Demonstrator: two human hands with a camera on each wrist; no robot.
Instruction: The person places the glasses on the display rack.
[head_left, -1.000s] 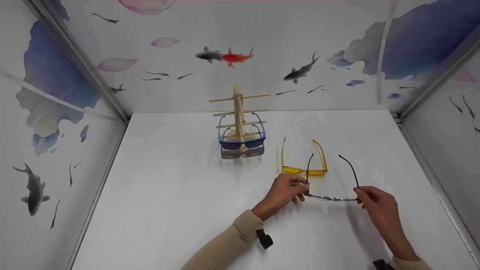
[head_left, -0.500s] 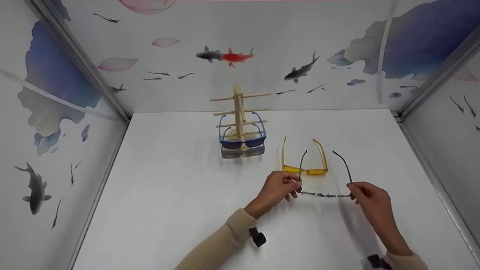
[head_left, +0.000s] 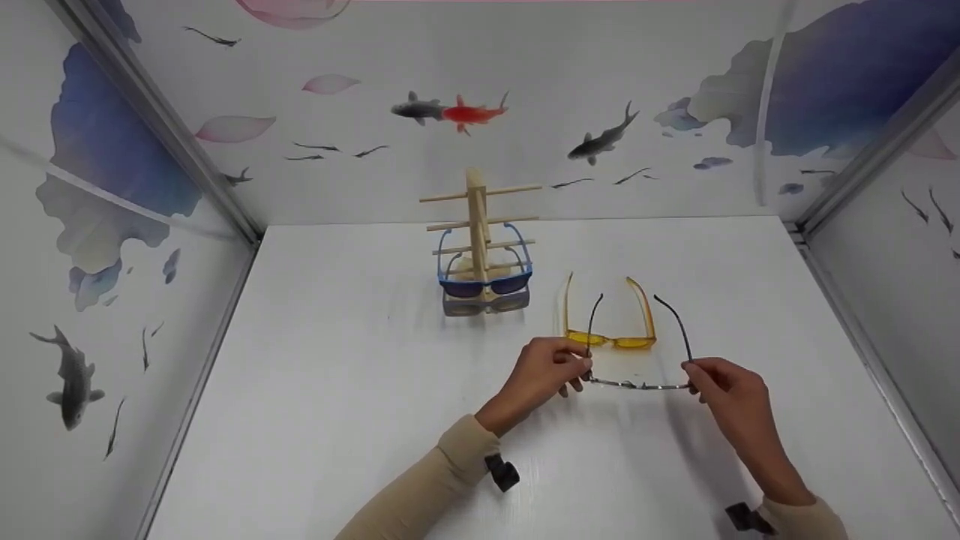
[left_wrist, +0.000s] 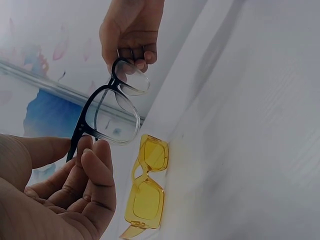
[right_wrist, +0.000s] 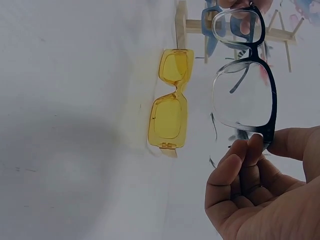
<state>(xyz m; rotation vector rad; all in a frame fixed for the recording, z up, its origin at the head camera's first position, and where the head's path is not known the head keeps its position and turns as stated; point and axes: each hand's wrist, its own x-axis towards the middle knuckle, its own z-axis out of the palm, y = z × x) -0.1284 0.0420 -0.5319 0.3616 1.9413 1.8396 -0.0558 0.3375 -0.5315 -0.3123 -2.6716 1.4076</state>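
Note:
A pair of black-framed clear eyeglasses (head_left: pixel 637 386) is held up with its temples spread and pointing away from the person. My left hand (head_left: pixel 541 369) pinches it at the left hinge, thumb against fingers. At the opposite hinge my right hand (head_left: pixel 733 390) pinches the frame the same way. In the left wrist view the clear lenses (left_wrist: pixel 112 115) show a dark upper rim and a see-through lower edge. Yellow glasses (head_left: pixel 611 341) rest on the white table just beyond, unfolded, and the black temples overlap them in the head view.
A wooden display stand (head_left: pixel 478 217) with crossbars rises at the back middle. Blue sunglasses (head_left: pixel 484 286) hang on it, with grey sunglasses (head_left: pixel 486 304) just below. Printed white walls enclose the white table (head_left: pixel 337 390) at the back and both sides.
Both hands have moved left and slightly away from the person, carrying the black-framed eyeglasses between them. The yellow glasses and the stand have stayed put.

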